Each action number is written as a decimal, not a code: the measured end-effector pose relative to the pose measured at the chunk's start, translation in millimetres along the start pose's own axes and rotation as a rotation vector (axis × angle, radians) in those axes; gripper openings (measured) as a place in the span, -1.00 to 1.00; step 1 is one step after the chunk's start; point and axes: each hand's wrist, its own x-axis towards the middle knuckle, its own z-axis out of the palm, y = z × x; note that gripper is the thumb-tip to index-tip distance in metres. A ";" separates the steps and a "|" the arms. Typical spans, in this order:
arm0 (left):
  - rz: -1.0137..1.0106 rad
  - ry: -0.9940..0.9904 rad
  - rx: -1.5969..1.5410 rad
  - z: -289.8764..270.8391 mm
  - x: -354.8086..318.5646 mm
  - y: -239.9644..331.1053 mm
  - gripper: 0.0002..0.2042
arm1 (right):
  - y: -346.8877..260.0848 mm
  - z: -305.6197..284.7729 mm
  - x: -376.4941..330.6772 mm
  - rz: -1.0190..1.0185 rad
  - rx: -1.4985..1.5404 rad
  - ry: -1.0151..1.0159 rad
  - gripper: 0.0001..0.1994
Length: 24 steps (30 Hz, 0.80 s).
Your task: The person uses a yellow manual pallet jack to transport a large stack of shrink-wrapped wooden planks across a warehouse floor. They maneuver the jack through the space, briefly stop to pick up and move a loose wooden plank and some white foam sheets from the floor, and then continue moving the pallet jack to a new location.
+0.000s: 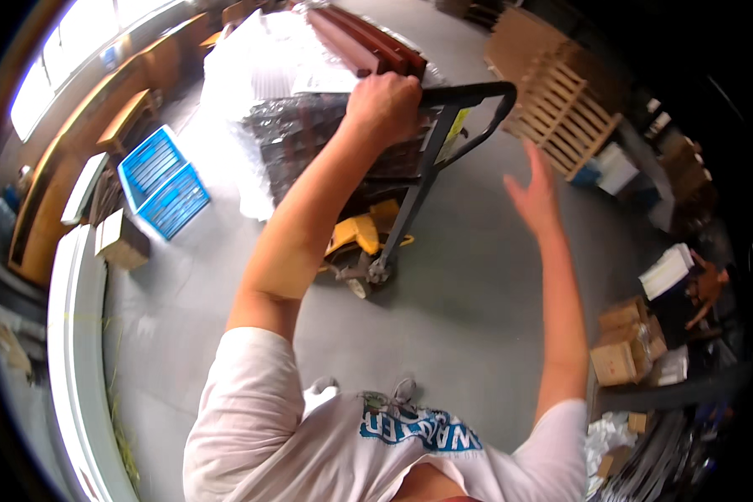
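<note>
The black handle (418,184) of a hand pallet jack stood tilted in front of the person, its long axis running from the yellow base (356,233) up and toward the person's right. At its upper end the handle widened into a closed loop, whose top bar lay nearly crosswise and whose rounded corner pointed right. A small wheel (358,288) showed at its foot on the grey floor (460,293).

The left hand (385,107) was wrapped around the left end of the top bar, so that the loop and the shaft extended to the right of and below the fist. The right hand (534,194) was raised to the right of the handle, thumb parted from the fingers, holding nothing; its gap from the loop could not be judged exactly.

Behind the handle sat a film-wrapped load (297,125), with reddish-brown boards (347,46) on top. From where I stood, the left hand covered the end of the bar, and its fingertips were hidden. The left forearm cut across the load and part of the base. The right fingers were blurred, and the clutter at the far right sank into darkness.
</note>
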 end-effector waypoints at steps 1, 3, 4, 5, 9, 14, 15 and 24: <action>-0.043 -0.032 0.039 1.6 -0.6 1.8 -0.64 | 7.8 9.9 34.6 -0.127 -0.039 0.072 -0.30; -0.103 -0.050 0.112 7.7 1.5 6.8 -0.73 | 30.5 39.5 89.7 -0.191 -0.019 0.174 -0.31; -0.151 -0.049 0.120 8.9 1.6 12.5 -0.75 | 41.2 51.1 115.5 -0.298 -0.054 0.177 -0.35; -0.193 -0.035 0.128 7.3 2.1 21.6 -0.77 | 52.1 58.4 143.8 -0.407 -0.096 0.194 -0.40; -0.278 -0.030 0.200 -4.9 4.8 21.3 -0.75 | 36.8 42.5 193.7 -0.336 -0.157 -0.387 -0.73; -0.328 0.007 0.283 5.1 -16.0 30.6 -0.71 | 54.2 59.7 189.4 -0.574 -0.161 -0.290 -0.72; -0.362 -0.014 0.302 2.0 -17.5 31.1 -0.70 | 48.5 61.8 186.9 -0.559 -0.171 -0.287 -0.71; -0.388 0.015 0.280 -2.1 -28.1 91.2 -0.73 | 55.7 4.8 136.7 -0.225 -0.149 -0.354 -0.71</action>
